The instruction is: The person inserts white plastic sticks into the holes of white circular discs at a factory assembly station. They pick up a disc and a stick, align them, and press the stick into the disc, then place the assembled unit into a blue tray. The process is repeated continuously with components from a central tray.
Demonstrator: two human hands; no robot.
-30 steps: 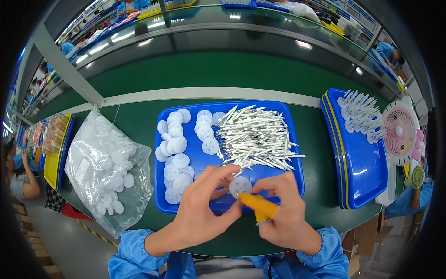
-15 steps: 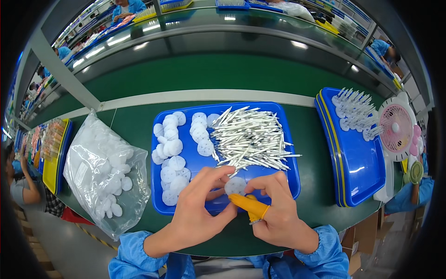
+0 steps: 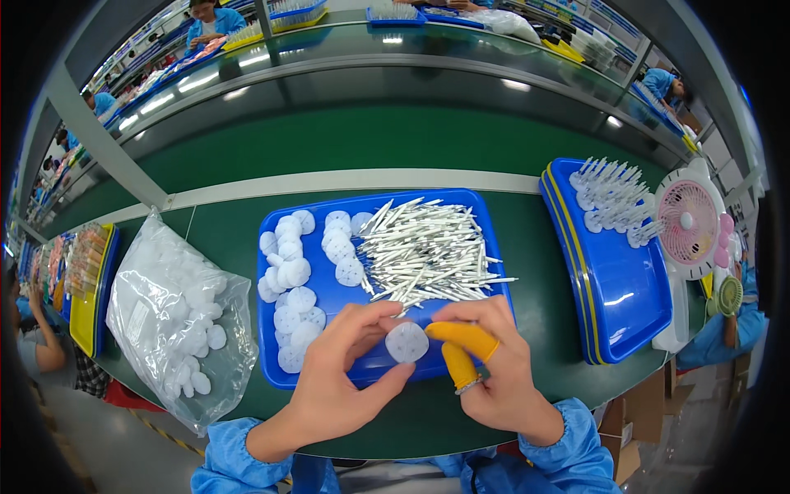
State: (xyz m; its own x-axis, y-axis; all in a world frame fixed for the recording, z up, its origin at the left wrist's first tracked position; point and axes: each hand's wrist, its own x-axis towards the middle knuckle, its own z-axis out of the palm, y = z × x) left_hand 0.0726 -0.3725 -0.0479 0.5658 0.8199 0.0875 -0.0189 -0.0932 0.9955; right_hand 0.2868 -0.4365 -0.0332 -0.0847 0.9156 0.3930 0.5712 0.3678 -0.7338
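Observation:
A thin white round disc [image 3: 406, 342] with small marks stands nearly face-on between the thumb and fingers of my left hand [image 3: 341, 370], which is closed on it by its left edge. My right hand [image 3: 494, 362] is beside the disc, with yellow finger cots [image 3: 465, 337] on two digits. Its fingers are apart, and one yellow tip reaches the disc's right edge; whether it touches I cannot tell. Behind my hands is a blue tray [image 3: 329, 306], holding a heap of white pointed sticks [image 3: 428, 251] and stacked rows of white discs [image 3: 294, 272].
A clear plastic bag [image 3: 169, 313] of white discs lies left of the tray. At right stand stacked blue and yellow trays [image 3: 621, 305], with sticks set in discs [image 3: 613, 198] on top, and a pink-and-white fan [image 3: 690, 218]. Another tray [image 3: 89, 317] is far left. Co-workers sit beyond.
My right hand's yellow-covered fingers have drawn back from the front of the disc and spread apart. The disc now shows more fully, still in my left hand. The view has shifted slightly.

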